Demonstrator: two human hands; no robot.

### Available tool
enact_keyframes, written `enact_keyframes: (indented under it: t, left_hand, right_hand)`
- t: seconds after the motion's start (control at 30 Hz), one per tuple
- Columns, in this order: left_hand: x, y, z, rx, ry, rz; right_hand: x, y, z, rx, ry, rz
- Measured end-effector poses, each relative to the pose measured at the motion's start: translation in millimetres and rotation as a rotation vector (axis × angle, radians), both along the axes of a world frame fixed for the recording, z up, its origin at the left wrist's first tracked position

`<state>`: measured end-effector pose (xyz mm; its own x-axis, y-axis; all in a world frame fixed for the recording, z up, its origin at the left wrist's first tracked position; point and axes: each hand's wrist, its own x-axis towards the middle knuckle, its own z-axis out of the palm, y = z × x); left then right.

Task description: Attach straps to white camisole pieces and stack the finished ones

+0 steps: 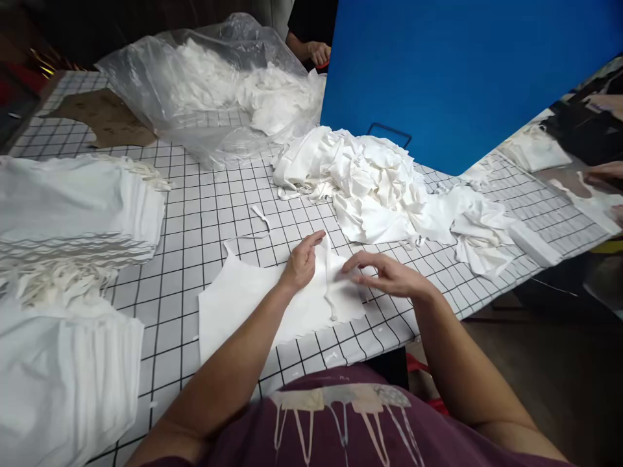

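A white cut fabric piece [238, 292] lies spread on the checked tabletop in front of me, with a scalloped lower edge and a narrow white strap [329, 285] across its right part. My left hand [300, 264] rests on its upper middle, fingers pressed together and closed on a raised fold near the strap. Over the right end of the fabric is my right hand [382, 272], fingers apart and slightly bent, with nothing visible in them. A thin white tie [261, 217] trails from the fabric's upper left corner.
Stacked white fabric pieces [78, 201] fill the left side. Beyond my hands lies a loose white fabric heap [365, 181], below a large blue panel [438, 78]. A clear plastic bag [146, 71] of white fabric and a brown template [104, 117] sit farther back. Other people's hands [318, 53] appear at the back and right.
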<state>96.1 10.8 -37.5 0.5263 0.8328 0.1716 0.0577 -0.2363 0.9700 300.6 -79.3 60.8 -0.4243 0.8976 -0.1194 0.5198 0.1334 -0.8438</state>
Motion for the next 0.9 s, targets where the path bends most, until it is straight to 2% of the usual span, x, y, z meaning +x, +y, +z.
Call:
enact_keyframes:
  t: [0.07, 0.13, 0.27, 0.33, 0.4, 0.47, 0.57, 0.7, 0.8, 0.9]
  left_hand:
    - [1.0, 0.4, 0.0, -0.040, -0.020, 0.011]
    - [1.4, 0.6, 0.9, -0.053, -0.020, 0.014]
    - [0.3, 1.3, 1.8, -0.028, 0.011, 0.004]
    - [-0.2, 1.7, 0.9, -0.033, 0.004, 0.002]
    - [-0.2, 1.8, -0.1, -0.048, -0.006, -0.006]
    - [0.3, 1.4, -0.2, -0.046, 0.000, -0.017]
    - [0.9, 0.8, 1.6, -0.041, 0.023, -0.009]
    - [1.0, 2.2, 3.4, -0.079, 0.008, 0.014]
    - [0.7, 3.4, 2.3, -0.107, -0.007, 0.016]
    - [0.4, 3.3, 0.3, -0.124, 0.002, 0.025]
  right_hand:
    - [2.9, 13.5, -6.3, 0.003, -0.025, -0.272]
    - [-1.9, 35.1, -14.6, -0.018, -0.033, -0.430]
    - [-24.5, 72.6, -35.8, -0.178, -0.058, -0.451]
    - [-32.9, 77.8, -43.2, -0.251, -0.040, -0.463]
    - [-35.5, 73.4, -45.1, -0.337, 0.071, -0.479]
    - [-33.1, 61.9, -41.0, -0.393, 0.205, -0.454]
    - [-25.1, 36.9, -26.7, -0.385, 0.308, -0.303]
    - [-10.9, -2.5, -6.5, -0.449, 0.348, -0.056]
    - [1.8, -27.7, 2.2, -0.472, 0.341, 0.023]
    - [11.7, -41.6, 6.9, -0.447, 0.355, 0.101]
